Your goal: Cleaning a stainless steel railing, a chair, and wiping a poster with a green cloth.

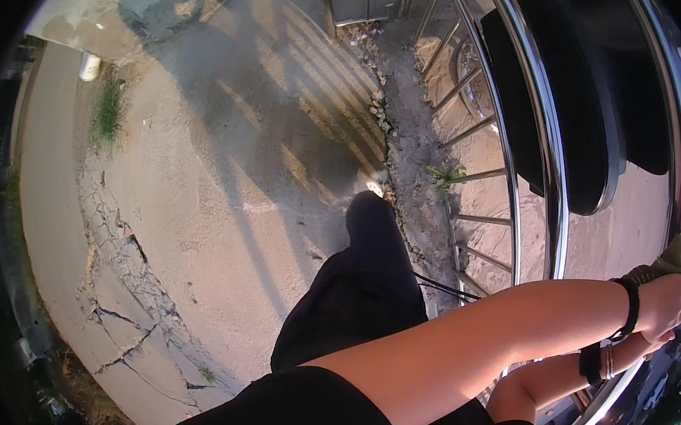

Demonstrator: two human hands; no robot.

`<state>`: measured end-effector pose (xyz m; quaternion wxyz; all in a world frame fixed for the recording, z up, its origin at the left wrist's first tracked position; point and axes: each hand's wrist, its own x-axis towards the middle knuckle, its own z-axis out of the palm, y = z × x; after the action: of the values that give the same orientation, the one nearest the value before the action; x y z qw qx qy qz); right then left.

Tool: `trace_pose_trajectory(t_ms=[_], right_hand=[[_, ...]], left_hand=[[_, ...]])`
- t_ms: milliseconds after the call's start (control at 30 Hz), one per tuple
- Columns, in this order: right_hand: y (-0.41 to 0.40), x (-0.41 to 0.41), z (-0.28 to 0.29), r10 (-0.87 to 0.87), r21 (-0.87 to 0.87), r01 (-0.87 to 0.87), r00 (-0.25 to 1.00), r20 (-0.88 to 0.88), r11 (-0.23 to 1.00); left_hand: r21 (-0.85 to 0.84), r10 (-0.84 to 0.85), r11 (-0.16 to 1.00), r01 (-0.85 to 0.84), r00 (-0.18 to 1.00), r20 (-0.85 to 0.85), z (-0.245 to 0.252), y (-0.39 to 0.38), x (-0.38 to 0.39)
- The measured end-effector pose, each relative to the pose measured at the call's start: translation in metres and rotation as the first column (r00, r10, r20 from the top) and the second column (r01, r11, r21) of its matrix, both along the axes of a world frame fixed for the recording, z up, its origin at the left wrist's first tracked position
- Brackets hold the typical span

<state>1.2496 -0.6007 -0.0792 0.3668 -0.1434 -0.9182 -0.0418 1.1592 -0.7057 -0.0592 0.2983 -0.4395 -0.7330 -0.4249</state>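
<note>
Both arms reach to the far right, to the outer rail [674, 103] of a shiny metal railing. My left hand [665, 305], with a black band at the wrist, is closed around a crumpled greenish-brown cloth [675, 251] that lies against this rail. My right hand [652, 344] is just below and close against it, its wrist bearing a black band and light metal bracelets. Its fingers are mostly hidden, so what it holds cannot be told.
Curved metal rails [548, 128] with thin bars stand on the right, beside black panels [550, 79]. Underfoot is cracked concrete [210, 157] with a rubble-edged gap and grass tufts [108, 110]. A short white pipe [89, 66] juts from the wall at upper left.
</note>
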Motion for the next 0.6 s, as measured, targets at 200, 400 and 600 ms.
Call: trace_pose_trajectory(t_ms=[200, 400, 600], right_hand=[[-0.052, -0.044, -0.005, -0.007, -0.038, 0.007, 1.0, -0.01, 0.999], [-0.09, -0.086, -0.012, -0.082, 0.026, 0.086, 0.989, -0.121, 0.996], [-0.167, -0.163, 0.02, -0.127, 0.122, 0.152, 0.973, -0.193, 0.981]], left_hand=[[0.01, -0.116, 0.993, 0.117, 0.99, -0.075, -0.011, -0.062, -0.042], [-0.129, -0.177, 0.979, 0.155, 0.966, -0.186, 0.0, -0.101, -0.081], [-0.282, -0.293, 0.934, 0.218, 0.92, -0.259, 0.031, -0.161, -0.155]])
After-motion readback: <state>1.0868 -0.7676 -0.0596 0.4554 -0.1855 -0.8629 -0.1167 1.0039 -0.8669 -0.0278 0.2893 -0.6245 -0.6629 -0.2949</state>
